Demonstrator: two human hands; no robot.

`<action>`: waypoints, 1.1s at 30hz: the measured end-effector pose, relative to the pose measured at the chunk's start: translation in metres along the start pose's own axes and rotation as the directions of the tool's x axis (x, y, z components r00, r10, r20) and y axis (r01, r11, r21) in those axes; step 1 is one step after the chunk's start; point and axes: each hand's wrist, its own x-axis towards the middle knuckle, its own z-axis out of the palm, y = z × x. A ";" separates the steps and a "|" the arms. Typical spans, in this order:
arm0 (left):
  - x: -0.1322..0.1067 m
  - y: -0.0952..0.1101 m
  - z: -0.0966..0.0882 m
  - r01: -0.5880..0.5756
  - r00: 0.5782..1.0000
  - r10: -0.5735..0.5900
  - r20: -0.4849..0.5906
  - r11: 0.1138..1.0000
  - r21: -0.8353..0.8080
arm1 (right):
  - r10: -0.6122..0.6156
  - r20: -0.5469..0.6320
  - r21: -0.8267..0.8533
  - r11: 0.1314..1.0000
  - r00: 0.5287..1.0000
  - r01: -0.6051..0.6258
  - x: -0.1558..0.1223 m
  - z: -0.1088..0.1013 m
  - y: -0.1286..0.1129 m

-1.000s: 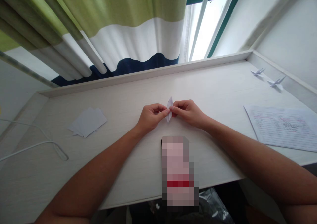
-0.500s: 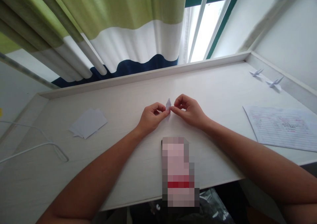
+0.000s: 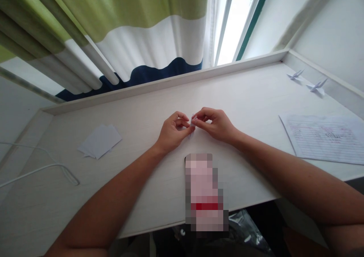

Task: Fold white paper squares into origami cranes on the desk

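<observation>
A small folded white paper (image 3: 193, 123) is held upright just above the middle of the desk, between my two hands. My left hand (image 3: 175, 131) pinches its lower part with the thumb, the other fingers curled behind. My right hand (image 3: 213, 122) pinches its upper part between thumb and fingertips. The fingers hide much of the paper, so its exact folds do not show. At the far right of the desk stand two folded paper cranes (image 3: 295, 75) with pointed wings.
On the left lie several loose white paper sheets (image 3: 100, 141) and a white cable (image 3: 61, 165). A lined written sheet (image 3: 327, 138) lies on the right. A blurred-out phone-like object (image 3: 201, 185) is in front of me. Curtains (image 3: 153, 33) hang behind the desk's raised rim (image 3: 136, 92).
My right hand has come in to the left and now grips the top of the folded paper, where its fingers were beside it before. The view has shifted slightly.
</observation>
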 end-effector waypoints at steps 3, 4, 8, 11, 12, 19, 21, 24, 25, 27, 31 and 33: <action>-0.002 0.002 0.002 0.036 0.999 -0.036 0.006 0.999 -0.034 | 0.003 -0.016 0.036 0.999 1.000 -0.003 0.002 -0.001 0.001; -0.002 0.003 0.003 0.042 0.999 -0.042 0.004 0.998 -0.049 | 0.008 -0.013 0.063 0.998 1.000 -0.007 0.002 -0.001 0.002; -0.002 0.005 0.004 0.062 0.998 -0.061 0.010 0.993 -0.100 | 0.036 0.019 0.146 0.988 0.999 -0.038 0.003 0.000 0.006; 0.000 0.006 0.003 0.103 0.994 -0.099 0.042 0.989 -0.102 | 0.027 -0.045 0.181 0.983 0.999 -0.019 0.003 0.001 0.007; 0.000 0.006 0.002 0.119 0.992 -0.113 0.063 0.988 -0.094 | 0.023 -0.063 0.195 0.981 0.998 -0.010 0.003 0.002 0.008; 0.003 0.003 0.000 0.145 0.981 -0.124 0.146 0.980 -0.139 | -0.005 -0.078 0.161 0.987 0.997 0.018 0.002 0.002 0.009; 0.003 0.002 0.000 0.119 0.991 -0.106 0.084 0.977 -0.178 | -0.058 -0.094 0.078 0.995 0.994 0.066 0.001 0.002 0.009; 0.005 0.001 0.000 0.092 0.996 -0.090 0.017 0.975 -0.204 | -0.144 -0.056 -0.023 0.989 0.988 0.143 -0.001 0.001 0.007; 0.005 0.001 0.000 0.092 0.996 -0.093 0.006 0.973 -0.213 | -0.157 -0.047 -0.043 0.987 0.987 0.155 -0.002 0.001 0.007; 0.006 0.001 -0.001 0.098 0.995 -0.103 -0.010 0.966 -0.238 | -0.184 -0.052 -0.079 0.981 0.982 0.179 -0.002 0.000 0.006; 0.005 -0.001 0.000 0.073 0.996 -0.082 -0.028 0.969 -0.234 | -0.250 -0.047 -0.164 0.957 0.967 0.240 -0.003 -0.001 0.003; 0.004 -0.003 0.001 0.038 0.999 -0.044 -0.031 0.980 -0.194 | -0.232 -0.026 -0.177 0.958 0.972 0.224 -0.003 -0.001 0.002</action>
